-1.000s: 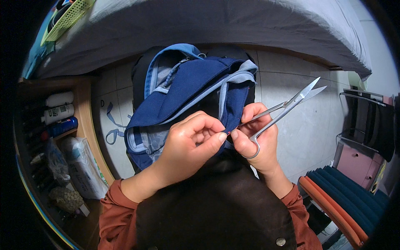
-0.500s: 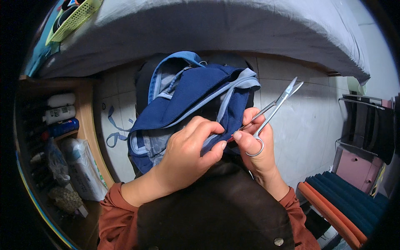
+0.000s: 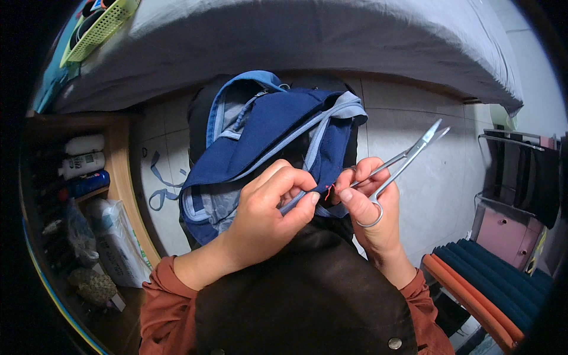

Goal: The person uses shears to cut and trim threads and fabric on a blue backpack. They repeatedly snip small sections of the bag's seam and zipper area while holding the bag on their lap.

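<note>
A navy backpack [image 3: 260, 136] with light blue trim lies in front of me, its zipped compartment hanging open. My left hand [image 3: 269, 213] pinches a lower edge of its fabric between thumb and fingers. Just to the right of that pinch, a short bright pink thread [image 3: 329, 192] sticks out of the cloth. My right hand [image 3: 373, 201] grips metal scissors [image 3: 396, 166] by the handles, blades slightly apart and pointing up to the right, while its fingertips are close to the thread; whether they touch it is unclear.
A grey-covered bed [image 3: 284, 35] spans the top, with a green basket [image 3: 97, 38]. A wooden shelf unit [image 3: 118, 160] with bottles stands left; blue straps [image 3: 157, 198] lie on the tiled floor. Right are a pink drawer cabinet [image 3: 500, 234] and teal and orange padded items [image 3: 467, 290].
My right hand and the scissors have shifted rightward, away from my left hand, and more of the pink thread shows between the hands. My left hand still pinches the fabric.
</note>
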Available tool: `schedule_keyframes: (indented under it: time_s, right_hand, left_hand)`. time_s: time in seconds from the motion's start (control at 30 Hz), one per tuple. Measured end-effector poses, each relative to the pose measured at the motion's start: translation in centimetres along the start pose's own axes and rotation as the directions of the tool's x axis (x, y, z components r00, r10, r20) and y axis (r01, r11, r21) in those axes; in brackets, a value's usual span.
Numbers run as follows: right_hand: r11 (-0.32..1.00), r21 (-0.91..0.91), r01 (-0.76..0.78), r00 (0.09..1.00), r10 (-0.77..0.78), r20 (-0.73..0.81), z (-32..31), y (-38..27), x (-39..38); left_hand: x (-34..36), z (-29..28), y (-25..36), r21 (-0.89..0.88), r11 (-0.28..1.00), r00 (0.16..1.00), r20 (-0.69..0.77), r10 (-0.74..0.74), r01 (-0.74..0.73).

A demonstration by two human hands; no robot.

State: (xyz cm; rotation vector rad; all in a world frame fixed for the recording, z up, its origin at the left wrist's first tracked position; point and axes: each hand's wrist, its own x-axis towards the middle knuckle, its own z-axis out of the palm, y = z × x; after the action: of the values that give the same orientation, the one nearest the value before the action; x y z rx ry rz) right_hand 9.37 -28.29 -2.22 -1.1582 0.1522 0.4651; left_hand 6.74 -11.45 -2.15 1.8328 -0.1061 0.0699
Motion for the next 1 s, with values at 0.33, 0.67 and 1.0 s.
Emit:
schedule_keyframes:
  time_s: [0.33,0.67,1.0]
  right_hand:
    - [0.977,-0.207,-0.043,0.999,0.044,0.004,1.0,-1.7,-1.2]
    - [0.958,-0.261,0.121,0.988,-0.141,-0.061,1.5,-0.4,-0.8]
    - [0.991,0.117,0.069,0.996,-0.061,-0.066,-0.9,-0.6,0.6]
  left_hand:
    - [-0.1,0.3,0.0,0.061,0.997,0.996,-0.078,0.044,-0.039]
    - [-0.1,0.4,-0.1,0.121,0.989,0.987,-0.129,0.097,-0.082]
    - [-0.3,0.2,-0.5,-0.142,0.978,0.984,-0.062,-0.165,0.155]
